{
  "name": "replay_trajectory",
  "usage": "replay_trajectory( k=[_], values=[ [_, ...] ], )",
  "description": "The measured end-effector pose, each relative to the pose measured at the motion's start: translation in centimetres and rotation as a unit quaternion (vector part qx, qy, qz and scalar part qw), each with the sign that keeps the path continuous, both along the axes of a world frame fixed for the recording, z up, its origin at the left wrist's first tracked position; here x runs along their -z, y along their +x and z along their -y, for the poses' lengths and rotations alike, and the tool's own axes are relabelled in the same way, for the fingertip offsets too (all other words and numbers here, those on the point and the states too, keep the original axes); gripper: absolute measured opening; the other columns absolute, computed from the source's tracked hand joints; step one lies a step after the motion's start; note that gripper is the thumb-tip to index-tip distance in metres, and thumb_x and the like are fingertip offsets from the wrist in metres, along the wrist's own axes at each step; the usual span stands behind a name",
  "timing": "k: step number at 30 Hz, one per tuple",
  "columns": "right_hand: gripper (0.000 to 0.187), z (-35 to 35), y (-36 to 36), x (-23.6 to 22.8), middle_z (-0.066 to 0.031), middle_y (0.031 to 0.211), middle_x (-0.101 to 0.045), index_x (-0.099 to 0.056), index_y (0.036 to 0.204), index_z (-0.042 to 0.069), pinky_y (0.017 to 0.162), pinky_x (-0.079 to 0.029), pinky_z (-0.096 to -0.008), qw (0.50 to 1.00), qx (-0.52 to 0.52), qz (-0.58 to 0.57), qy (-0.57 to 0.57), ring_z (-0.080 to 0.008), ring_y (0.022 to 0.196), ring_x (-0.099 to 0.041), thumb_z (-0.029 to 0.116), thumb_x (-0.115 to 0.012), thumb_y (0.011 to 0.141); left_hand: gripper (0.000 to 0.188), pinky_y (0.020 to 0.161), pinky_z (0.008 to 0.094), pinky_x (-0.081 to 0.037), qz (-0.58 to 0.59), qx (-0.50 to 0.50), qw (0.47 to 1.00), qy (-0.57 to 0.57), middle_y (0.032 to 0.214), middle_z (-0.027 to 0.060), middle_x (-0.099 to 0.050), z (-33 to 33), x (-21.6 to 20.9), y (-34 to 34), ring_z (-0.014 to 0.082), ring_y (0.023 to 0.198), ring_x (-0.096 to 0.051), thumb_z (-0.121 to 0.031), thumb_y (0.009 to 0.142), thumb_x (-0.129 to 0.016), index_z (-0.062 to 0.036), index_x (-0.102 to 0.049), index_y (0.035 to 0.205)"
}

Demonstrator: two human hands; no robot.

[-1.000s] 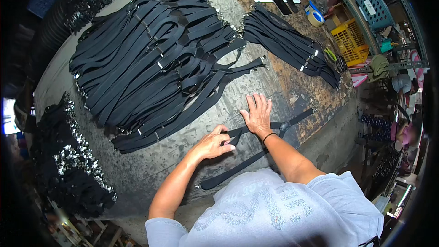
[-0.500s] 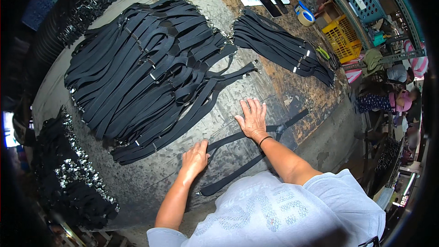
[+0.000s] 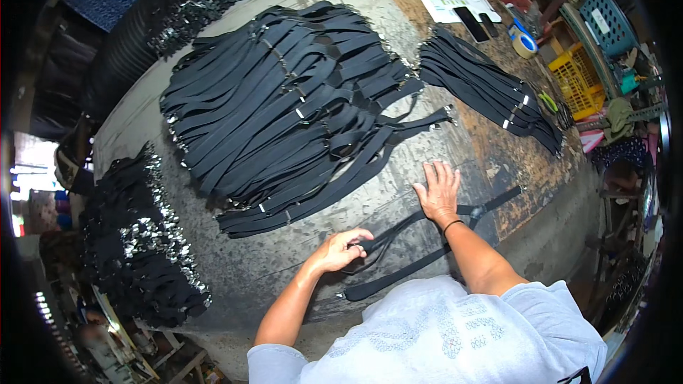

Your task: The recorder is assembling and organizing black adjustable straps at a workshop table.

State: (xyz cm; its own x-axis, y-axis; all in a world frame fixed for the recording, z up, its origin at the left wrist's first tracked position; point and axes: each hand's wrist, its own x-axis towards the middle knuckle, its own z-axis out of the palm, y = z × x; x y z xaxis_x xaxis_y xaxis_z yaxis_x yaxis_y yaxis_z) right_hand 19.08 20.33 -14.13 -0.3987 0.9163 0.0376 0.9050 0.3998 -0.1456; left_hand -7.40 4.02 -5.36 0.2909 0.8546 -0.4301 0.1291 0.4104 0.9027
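Just right of the frame's lower center, a black forked strap [image 3: 405, 274] lies on a worn table [image 3: 462, 146] beneath a spread, ungripping right hand [image 3: 439, 195], while the left hand [image 3: 338, 251] curls at one branch, its hold unclear; heaped black straps [image 3: 284, 114] fill the upper center.
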Motion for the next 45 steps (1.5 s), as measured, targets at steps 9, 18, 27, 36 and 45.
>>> replay_trajectory(
  k=[9,18,27,36,45],
  values=[
    [0.062,0.0,-0.1,0.3,-0.0136,0.148,-0.04,-0.045,0.144,0.014,0.116,-0.015,-0.0601,1.0,-0.001,0.005,-0.024,-0.0356,0.141,-0.029,0.047,-0.057,0.092,0.018,0.065,0.0229,-0.047,0.072,-0.065,0.995,-0.017,0.085,-0.0006,-0.066,2.7,0.7,-1.5,0.0059,0.072,-0.055,-0.019,0.094,-0.06,-0.0061,-0.069,0.102],
    [0.061,-0.5,-0.1,0.5,-0.0108,0.148,-0.039,-0.047,0.144,0.016,0.116,-0.014,-0.0601,1.0,0.005,0.012,-0.006,-0.0339,0.141,-0.028,0.051,-0.053,0.094,0.021,0.061,0.0303,-0.043,-0.1,-0.035,0.993,-0.048,0.069,0.0019,-0.053,4.8,-7.6,-3.0,0.013,0.064,-0.051,-0.023,0.093,-0.066,-0.0039,-0.063,0.1],
    [0.061,0.2,-0.4,0.3,-0.0128,0.148,-0.037,-0.045,0.144,0.014,0.116,-0.015,-0.0594,1.0,-0.012,0.004,-0.009,-0.036,0.139,-0.028,0.047,-0.055,0.094,0.024,0.068,0.047,-0.049,-0.328,0.001,0.944,-0.029,0.08,0.0245,-0.065,6.2,-10.4,-2.8,0.0418,0.079,-0.065,-0.021,0.091,-0.066,-0.0002,-0.063,0.102],
    [0.061,-0.6,-0.4,0.0,-0.0118,0.148,-0.036,-0.044,0.144,0.015,0.116,-0.014,-0.0606,1.0,-0.01,0.012,-0.024,-0.0355,0.141,-0.025,0.049,-0.052,0.094,0.016,0.06,0.0403,-0.043,-0.52,-0.034,0.85,0.073,0.066,0.0135,-0.057,11.7,-28.2,-9.1,0.0327,0.062,-0.055,-0.015,0.08,-0.07,-0.0002,-0.065,0.079],
    [0.061,-0.2,0.6,0.7,-0.0136,0.149,-0.039,-0.044,0.145,0.015,0.115,-0.014,-0.0621,1.0,-0.001,-0.003,-0.001,-0.0367,0.142,-0.028,0.051,-0.05,0.095,0.02,0.075,0.043,-0.05,-0.396,-0.137,0.904,0.086,0.091,0.0202,-0.068,13.6,-4.9,-5.2,0.0405,0.083,-0.064,-0.022,0.091,-0.065,-0.0017,-0.067,0.092]
  ],
)
